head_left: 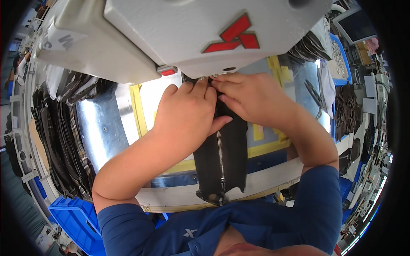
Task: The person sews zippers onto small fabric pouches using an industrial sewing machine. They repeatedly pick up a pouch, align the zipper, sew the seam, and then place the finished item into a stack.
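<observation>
A black fabric piece (207,158) with a metal zipper (220,147) down its middle runs from under a grey sewing machine head (179,38) to the table's near edge. The zipper slider (222,182) sits near that end. My left hand (186,106) rests on the fabric's left side, fingers bent toward the machine, thumb spread over the zipper. From the right, my right hand (252,96) has thumb and fingers together on the fabric's far part. Both sets of fingertips are close below the machine head, which hides the needle area.
Stacked dark garment pieces (60,136) stand at left, above a blue bin (79,222). Yellow tape (267,148) marks the metal table. Thread snips (315,96) lie at right, near a blue tray (339,59) of small metal parts and more dark pieces (348,109).
</observation>
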